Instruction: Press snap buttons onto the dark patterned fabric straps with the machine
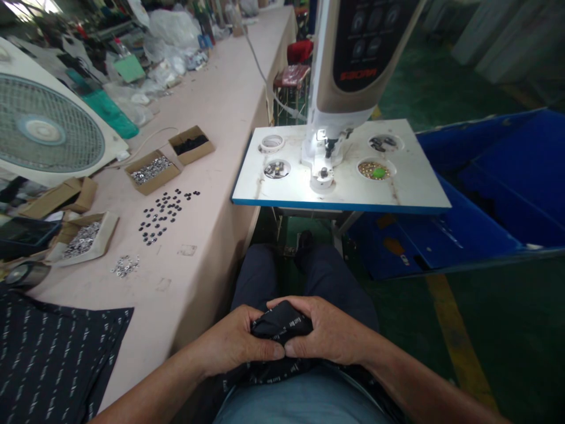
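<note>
A piece of black fabric with small white lettering (282, 321) lies bunched in my lap. My left hand (241, 340) grips it from the left, thumb on top. From the right my right hand (324, 331) holds the same fabric, and the two thumb tips nearly meet over it. The fingers under the cloth are hidden. Ahead of my knees stands a snap-fastening machine (324, 147), its lamp lit, on a small white table (282, 193). Neither hand touches the machine.
On the long table (212, 135) at left are small boxes of metal parts (152, 171), scattered black snap pieces (161, 215), a pile of silver pieces (126, 266), folded printed fabric (53, 353) and a fan (48, 123). A blue bin (477, 200) stands at right.
</note>
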Available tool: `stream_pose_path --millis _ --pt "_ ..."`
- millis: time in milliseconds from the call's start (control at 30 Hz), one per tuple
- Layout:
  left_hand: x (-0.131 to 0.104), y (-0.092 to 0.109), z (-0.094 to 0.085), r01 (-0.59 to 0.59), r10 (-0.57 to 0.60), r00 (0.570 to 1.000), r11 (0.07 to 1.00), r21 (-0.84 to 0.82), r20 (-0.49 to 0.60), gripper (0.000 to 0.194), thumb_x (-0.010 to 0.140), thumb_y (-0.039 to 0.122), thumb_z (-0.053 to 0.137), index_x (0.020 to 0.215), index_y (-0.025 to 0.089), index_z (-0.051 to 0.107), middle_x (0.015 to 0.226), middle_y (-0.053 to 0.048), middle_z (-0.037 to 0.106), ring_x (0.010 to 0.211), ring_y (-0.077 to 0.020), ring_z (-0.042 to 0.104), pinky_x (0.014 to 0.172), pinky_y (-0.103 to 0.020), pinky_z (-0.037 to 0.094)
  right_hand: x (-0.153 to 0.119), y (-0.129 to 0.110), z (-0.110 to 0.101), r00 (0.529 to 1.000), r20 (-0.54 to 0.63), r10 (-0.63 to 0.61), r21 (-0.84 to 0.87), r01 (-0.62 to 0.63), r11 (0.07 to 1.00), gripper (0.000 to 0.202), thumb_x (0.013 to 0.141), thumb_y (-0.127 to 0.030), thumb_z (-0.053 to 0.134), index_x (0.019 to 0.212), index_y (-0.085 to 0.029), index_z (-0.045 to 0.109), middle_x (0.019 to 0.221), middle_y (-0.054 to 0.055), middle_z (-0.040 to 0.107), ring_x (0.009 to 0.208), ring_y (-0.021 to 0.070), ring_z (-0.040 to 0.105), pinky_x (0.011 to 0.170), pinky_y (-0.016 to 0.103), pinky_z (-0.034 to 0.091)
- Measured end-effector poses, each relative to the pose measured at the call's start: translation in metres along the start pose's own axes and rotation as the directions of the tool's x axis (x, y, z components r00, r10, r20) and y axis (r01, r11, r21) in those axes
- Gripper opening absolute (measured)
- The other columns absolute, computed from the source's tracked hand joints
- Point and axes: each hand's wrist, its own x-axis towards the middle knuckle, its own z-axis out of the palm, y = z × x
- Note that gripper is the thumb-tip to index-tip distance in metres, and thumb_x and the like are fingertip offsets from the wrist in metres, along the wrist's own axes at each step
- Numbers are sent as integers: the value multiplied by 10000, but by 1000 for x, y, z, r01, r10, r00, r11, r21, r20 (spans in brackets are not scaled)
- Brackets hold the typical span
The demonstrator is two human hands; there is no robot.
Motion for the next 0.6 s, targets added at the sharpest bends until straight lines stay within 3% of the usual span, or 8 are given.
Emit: stream_pose_path --millis 300,600 --pt "-4 1 -3 0 0 1000 1000 -27 1 289 708 343 746 763 106 592 694 18 442 655 -97 340 608 -222 275 2 -11 11 996 -78 49 15 -48 999 476 711 -131 673 1182 -198 688 1003 -17 699 856 149 616 734 207 478" --pt "-4 5 0 -54 53 998 998 -14 -26 245 753 340 658 731 126 541 674 26 382 642 -93 277 587 -225 242 3 -7 15 994 -90 56 57 -51 997 491 716 -105 627 1196 -188 690 959 -21 695 795 122 588 703 198 463"
